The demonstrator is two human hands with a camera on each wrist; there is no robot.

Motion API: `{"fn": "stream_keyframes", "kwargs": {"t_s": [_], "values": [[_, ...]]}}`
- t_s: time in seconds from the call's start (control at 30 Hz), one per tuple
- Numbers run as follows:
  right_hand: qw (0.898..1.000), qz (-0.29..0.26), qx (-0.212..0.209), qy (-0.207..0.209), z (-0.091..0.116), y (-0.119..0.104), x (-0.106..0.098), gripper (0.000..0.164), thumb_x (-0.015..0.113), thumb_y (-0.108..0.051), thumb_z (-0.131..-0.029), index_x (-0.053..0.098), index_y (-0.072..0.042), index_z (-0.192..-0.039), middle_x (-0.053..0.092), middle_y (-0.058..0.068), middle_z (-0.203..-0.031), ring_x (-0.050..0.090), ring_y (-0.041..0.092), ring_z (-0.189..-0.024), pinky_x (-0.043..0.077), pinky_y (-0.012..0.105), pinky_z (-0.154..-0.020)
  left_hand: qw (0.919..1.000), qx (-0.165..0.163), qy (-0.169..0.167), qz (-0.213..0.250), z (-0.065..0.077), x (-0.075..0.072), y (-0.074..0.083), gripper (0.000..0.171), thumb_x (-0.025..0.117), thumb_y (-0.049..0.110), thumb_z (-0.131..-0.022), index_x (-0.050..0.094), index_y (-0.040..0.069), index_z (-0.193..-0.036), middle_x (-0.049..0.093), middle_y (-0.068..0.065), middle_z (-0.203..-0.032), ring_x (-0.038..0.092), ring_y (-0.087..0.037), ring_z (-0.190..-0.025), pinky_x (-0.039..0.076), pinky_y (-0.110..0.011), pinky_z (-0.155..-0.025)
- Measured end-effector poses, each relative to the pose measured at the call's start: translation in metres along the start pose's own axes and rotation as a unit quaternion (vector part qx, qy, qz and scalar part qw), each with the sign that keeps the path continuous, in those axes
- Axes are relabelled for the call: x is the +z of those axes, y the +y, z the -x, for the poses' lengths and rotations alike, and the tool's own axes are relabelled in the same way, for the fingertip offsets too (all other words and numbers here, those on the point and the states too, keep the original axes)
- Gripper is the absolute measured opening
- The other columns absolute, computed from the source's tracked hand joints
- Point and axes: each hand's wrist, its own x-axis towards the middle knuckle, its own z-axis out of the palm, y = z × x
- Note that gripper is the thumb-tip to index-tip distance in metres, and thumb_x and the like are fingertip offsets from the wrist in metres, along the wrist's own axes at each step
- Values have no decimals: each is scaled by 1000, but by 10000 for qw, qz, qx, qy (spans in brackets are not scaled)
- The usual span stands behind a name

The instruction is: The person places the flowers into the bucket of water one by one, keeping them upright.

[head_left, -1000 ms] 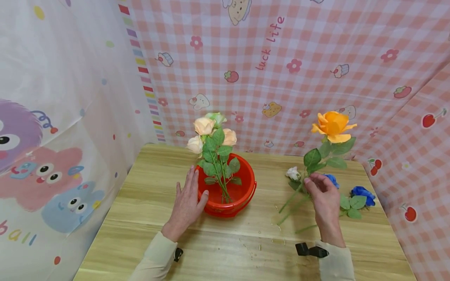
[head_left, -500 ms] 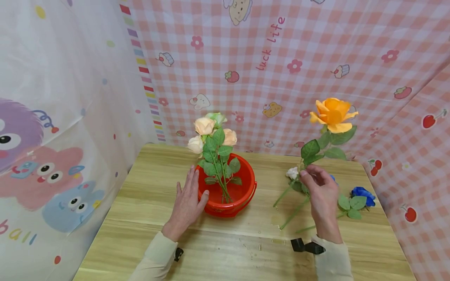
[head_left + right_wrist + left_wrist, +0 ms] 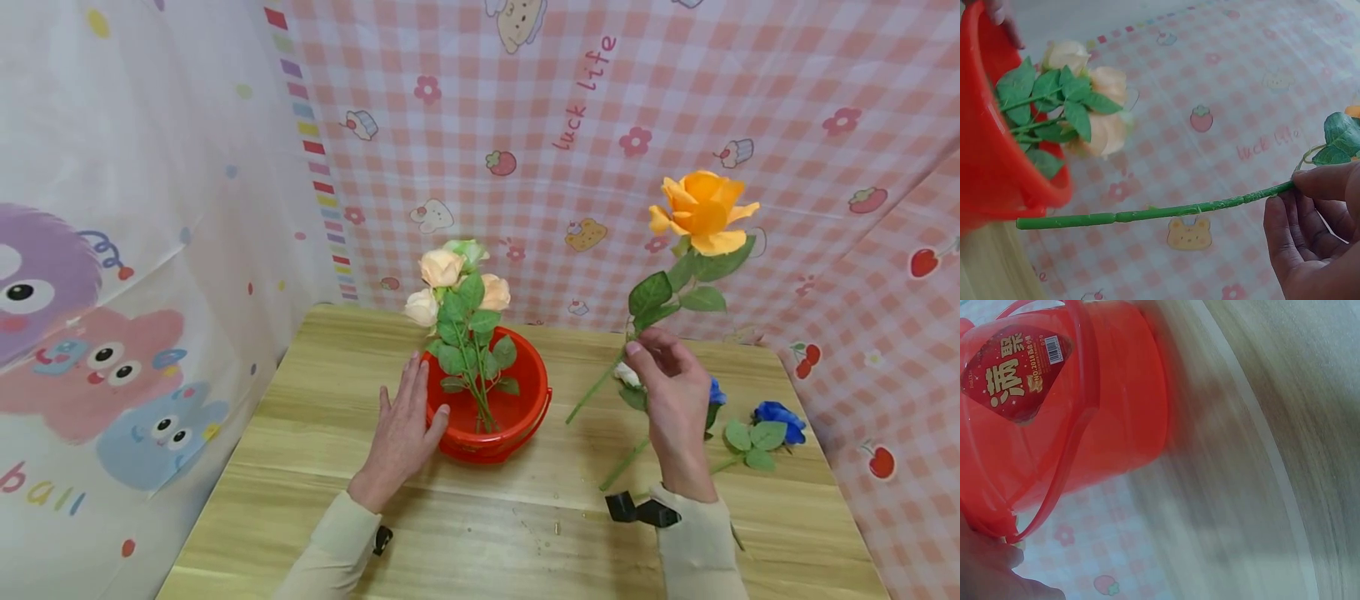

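Note:
My right hand (image 3: 677,408) pinches the green stem of an orange rose (image 3: 705,212) between thumb and fingers. The bloom leans up and to the right, and the bare stem end points down-left toward the red bucket (image 3: 489,447). In the right wrist view the stem (image 3: 1172,212) stretches from the fingertips to near the bucket's rim. My left hand (image 3: 401,437) rests with straight fingers against the bucket's left side. Several peach and pale roses (image 3: 441,268) with green leaves stand in the bucket, leaning on its far rim. The bucket's label (image 3: 1017,374) shows in the left wrist view.
Right of the bucket, a white rose (image 3: 628,375) lies partly behind my right hand. Blue roses (image 3: 780,421) lie farther right on the wooden table (image 3: 300,500). Small wet-looking spots dot the tabletop. A pink checked cloth (image 3: 525,108) hangs behind the table.
My right hand has lifted the orange rose up and moved it left, away from the flowers on the table. My left hand stays at the bucket.

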Motion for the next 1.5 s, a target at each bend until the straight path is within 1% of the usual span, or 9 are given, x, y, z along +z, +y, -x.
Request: {"fn": "stream_keyframes", "kwargs": {"t_s": [0.1,0.4,0.57,0.7,0.83,1.1,1.33,1.5], "values": [[9999,-21,-105,-55,-2,-3,5,19,76,0,-91,70,3,-109,70,7,-99,71,17,-88,60,27,-82,10000,-9,-18,24,0,-1,1,73,47,35,-105,23,-4,-162,13,-15,-173,18,-36,-157,10,-75,-117],[9968,-449,-536,-386,-6,-10,25,17,73,6,-91,70,8,-107,69,9,-98,71,18,-87,61,31,-82,9999,39,2,-139,-2,-3,0,74,47,38,-104,26,-5,-161,19,-17,-171,20,-35,-157,13,-77,-116],[9951,-448,-715,-516,-7,-11,38,14,72,6,-91,70,7,-106,68,8,-96,70,17,-85,60,30,-82,9998,50,-2,-177,-4,-5,0,75,47,40,-104,28,-5,-160,21,-17,-170,22,-35,-156,14,-76,-116],[9951,-275,-724,-608,-7,-10,46,14,70,7,-92,70,7,-107,68,6,-93,69,17,-83,60,29,-82,9998,74,-11,-185,-4,-6,0,75,47,40,-103,30,-5,-160,24,-18,-170,23,-36,-156,13,-75,-116],[9947,-67,-736,-709,-7,-7,53,17,69,7,-93,68,10,-109,69,1,-92,69,17,-82,60,29,-83,9997,96,-22,-223,-5,-7,-1,74,47,41,-104,31,-5,-159,25,-17,-169,24,-37,-155,14,-76,-116],[9919,252,-863,-898,-8,2,63,20,72,0,-93,69,10,-110,70,10,-93,70,17,-82,58,28,-81,9996,96,-53,-275,-4,-8,-1,75,47,43,-104,31,-4,-160,23,-15,-170,23,-35,-156,15,-75,-117],[9903,513,-789,-1018,-7,10,72,21,73,-1,-93,70,9,-111,70,10,-96,71,16,-89,58,27,-83,9991,125,-54,-397,-3,-8,-2,75,48,43,-104,32,-5,-159,22,-15,-170,24,-36,-155,18,-77,-114],[9877,774,-777,-1116,-7,14,79,18,73,-1,-93,71,6,-109,71,9,-97,69,15,-91,58,26,-83,9992,140,-52,-384,-2,-8,-2,74,48,42,-104,32,-5,-159,22,-15,-171,25,-36,-155,17,-77,-114]]}}
